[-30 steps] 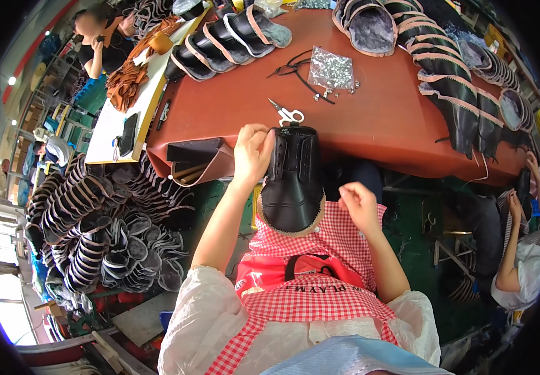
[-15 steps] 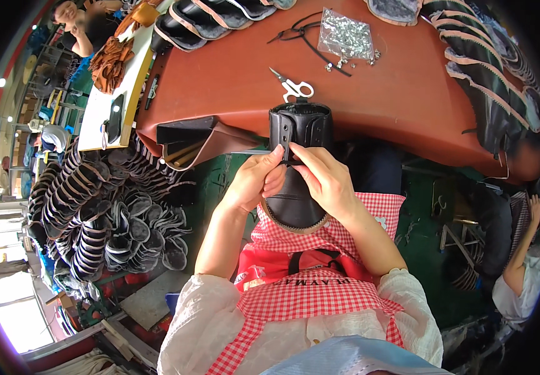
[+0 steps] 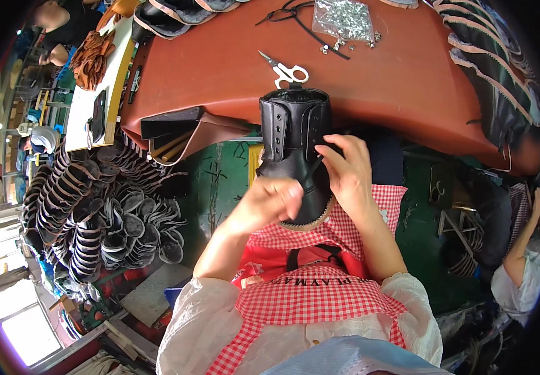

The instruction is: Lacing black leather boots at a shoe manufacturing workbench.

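Black boot upper [image 3: 292,164] touches the right grip [image 3: 352,176].

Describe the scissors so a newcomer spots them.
Find the red-brown table. Near its front edge, just beyond the black boot upper, lie the scissors. White looped handles set them apart from the black cord and clear bag farther back.

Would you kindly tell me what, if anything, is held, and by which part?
Right hand: at the right eyelet flap of the black boot upper, grip unclear. Left hand: blurred, hold cannot be told.
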`<state>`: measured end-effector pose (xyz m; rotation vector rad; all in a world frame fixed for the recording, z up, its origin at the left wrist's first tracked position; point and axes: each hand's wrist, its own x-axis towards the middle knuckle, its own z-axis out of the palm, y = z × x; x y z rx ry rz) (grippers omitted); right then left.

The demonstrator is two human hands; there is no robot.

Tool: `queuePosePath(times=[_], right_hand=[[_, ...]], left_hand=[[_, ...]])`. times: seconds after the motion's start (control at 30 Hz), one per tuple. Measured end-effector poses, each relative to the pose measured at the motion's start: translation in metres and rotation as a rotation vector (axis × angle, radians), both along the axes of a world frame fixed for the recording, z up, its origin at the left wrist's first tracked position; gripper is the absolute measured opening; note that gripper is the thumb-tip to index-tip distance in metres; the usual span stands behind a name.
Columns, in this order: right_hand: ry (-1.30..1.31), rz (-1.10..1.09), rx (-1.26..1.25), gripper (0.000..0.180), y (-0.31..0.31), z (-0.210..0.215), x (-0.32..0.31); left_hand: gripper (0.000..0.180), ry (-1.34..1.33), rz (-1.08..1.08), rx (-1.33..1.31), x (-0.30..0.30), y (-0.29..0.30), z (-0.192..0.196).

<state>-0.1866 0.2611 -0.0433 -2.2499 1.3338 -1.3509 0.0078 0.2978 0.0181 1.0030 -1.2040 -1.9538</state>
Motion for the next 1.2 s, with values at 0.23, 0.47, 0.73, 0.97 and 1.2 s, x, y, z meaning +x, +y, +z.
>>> queuePosePath(times=[0.23,0.47,0.73,0.97,1.2], right_hand=[[-0.780,0.070,0.544,0.013,0.007,-0.025,-0.002],[-0.975,0.112,0.628,0.011,0.009,-0.039,0.005],[-0.743,0.094,0.512,0.012,0.008,-0.036,0.002],[-0.562,-0.008,0.292,0.016,0.005,-0.034,0.008],[-0.498,-0.037,0.176,0.019,0.004,-0.037,0.012]], left_hand=[[0.021,-0.777,0.036,-1.032,-0.006,0.009,-0.014],[0.019,-0.958,0.340,-0.901,-0.010,-0.014,-0.047],[0.013,-0.989,0.357,-0.930,-0.027,-0.031,-0.050],[0.021,-0.998,0.312,-0.854,-0.031,-0.033,-0.045],[0.024,-1.029,0.293,-0.842,-0.033,-0.035,-0.044]])
